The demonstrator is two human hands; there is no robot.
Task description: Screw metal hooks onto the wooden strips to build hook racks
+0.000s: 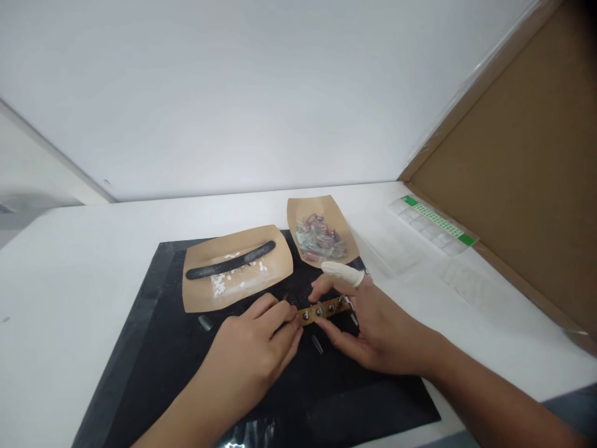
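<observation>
The left grip point(268, 339) was narrow, thumb and fingers pinching the near-side left end of the strip point(325, 310). The right grip point(373, 323) was wide, thumb and a fingertip parted across the strip's middle — whether either touched it, I could not tell. A white cover point(342, 272) sat on one finger of the right grip. The strip ran from the left grip toward the right palm, dark studs along its top, over a black mat point(153, 354) on the bench point(69, 280). One clear tip point(317, 344) lay between the two grips, another point(205, 322) left of the left grip. Beyond the left grip stood a tray point(198, 300) with a black file point(231, 264) and white flakes point(219, 286); beyond the right grip, a second tray point(308, 206) held a heap of clear and reddish pieces point(321, 239) — and farther right lay a green-labelled pack point(438, 222).
</observation>
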